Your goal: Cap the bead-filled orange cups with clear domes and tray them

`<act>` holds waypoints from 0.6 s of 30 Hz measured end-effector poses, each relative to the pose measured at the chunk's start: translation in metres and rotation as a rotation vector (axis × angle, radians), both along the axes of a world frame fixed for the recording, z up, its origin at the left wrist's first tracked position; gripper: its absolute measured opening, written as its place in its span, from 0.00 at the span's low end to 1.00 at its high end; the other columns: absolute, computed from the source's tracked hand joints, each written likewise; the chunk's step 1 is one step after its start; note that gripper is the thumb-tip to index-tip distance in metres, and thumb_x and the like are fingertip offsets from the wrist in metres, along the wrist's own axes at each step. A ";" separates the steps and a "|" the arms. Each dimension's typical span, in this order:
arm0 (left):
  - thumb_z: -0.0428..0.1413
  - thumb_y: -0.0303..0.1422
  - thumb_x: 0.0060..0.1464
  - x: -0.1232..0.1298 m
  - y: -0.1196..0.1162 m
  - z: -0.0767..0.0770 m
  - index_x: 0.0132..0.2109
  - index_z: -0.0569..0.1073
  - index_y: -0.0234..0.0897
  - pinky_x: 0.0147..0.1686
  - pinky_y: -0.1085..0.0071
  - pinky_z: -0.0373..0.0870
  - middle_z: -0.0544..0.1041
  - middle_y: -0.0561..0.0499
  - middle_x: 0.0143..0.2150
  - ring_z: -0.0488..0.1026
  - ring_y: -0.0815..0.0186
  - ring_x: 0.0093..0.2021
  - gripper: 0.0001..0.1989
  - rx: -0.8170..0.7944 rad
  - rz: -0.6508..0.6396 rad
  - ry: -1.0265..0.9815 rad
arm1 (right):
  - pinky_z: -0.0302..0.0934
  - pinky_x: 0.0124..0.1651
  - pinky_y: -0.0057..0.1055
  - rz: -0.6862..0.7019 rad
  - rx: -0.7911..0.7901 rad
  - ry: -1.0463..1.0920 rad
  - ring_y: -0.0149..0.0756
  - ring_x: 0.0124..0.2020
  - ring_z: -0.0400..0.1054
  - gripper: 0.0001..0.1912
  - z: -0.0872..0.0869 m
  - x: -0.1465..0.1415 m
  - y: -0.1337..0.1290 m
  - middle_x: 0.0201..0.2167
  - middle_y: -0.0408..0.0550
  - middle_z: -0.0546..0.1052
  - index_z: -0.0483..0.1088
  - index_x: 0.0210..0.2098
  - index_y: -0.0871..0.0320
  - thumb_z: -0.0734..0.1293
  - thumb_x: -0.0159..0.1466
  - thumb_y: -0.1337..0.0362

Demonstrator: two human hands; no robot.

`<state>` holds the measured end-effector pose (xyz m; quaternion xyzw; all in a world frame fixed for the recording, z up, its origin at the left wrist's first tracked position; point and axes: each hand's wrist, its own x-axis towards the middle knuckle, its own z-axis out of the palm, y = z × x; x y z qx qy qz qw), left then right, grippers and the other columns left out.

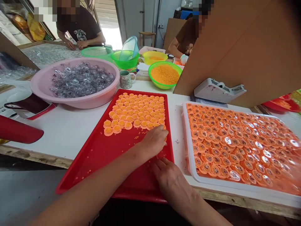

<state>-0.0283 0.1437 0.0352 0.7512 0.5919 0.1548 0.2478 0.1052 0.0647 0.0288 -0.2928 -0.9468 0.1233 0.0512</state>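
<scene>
A red tray (101, 163) lies in front of me, its far part covered with rows of small orange round cups (138, 108) that hold yellowish bits. Several loose bits (137, 137) are scattered on the bare red surface. My left hand (155, 139) reaches across to the tray's right side, fingers curled closed beside the nearest cups; what they grip is mostly hidden. Closer to me, my right hand (172, 175) rests palm down over the tray's right edge. Its fingers stretch onto the red surface near loose bits, with nothing visible held.
A white tray (191, 157) of orange pieces with shiny printed tops stands right. Behind are a pink basin (94, 102) of clear plastic pieces, a mug (125, 80), a green bowl (162, 86) of orange granules, and a tape dispenser (217, 91). Two people sit across the table.
</scene>
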 end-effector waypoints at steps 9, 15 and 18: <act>0.50 0.18 0.49 -0.018 -0.028 0.014 0.31 0.68 0.36 0.38 0.66 0.66 0.71 0.48 0.38 0.69 0.61 0.39 0.09 -0.033 0.027 -0.013 | 0.61 0.34 0.26 -0.308 -0.650 0.501 0.31 0.30 0.67 0.14 -0.005 0.015 -0.005 0.28 0.42 0.73 0.69 0.28 0.58 0.66 0.55 0.83; 0.56 0.27 0.50 -0.047 -0.074 0.027 0.36 0.69 0.38 0.36 0.69 0.70 0.75 0.52 0.35 0.74 0.64 0.36 0.05 -0.188 0.255 -0.264 | 0.65 0.33 0.27 -0.553 -1.201 0.879 0.31 0.28 0.69 0.05 0.000 0.016 -0.003 0.27 0.42 0.75 0.75 0.32 0.55 0.73 0.56 0.68; 0.62 0.32 0.47 -0.051 -0.096 0.026 0.43 0.72 0.37 0.41 0.66 0.71 0.77 0.49 0.40 0.75 0.61 0.41 0.14 -0.325 0.457 -0.541 | 0.69 0.35 0.29 -0.568 -1.485 1.008 0.31 0.30 0.70 0.15 0.003 0.013 -0.003 0.29 0.41 0.75 0.75 0.41 0.54 0.76 0.54 0.63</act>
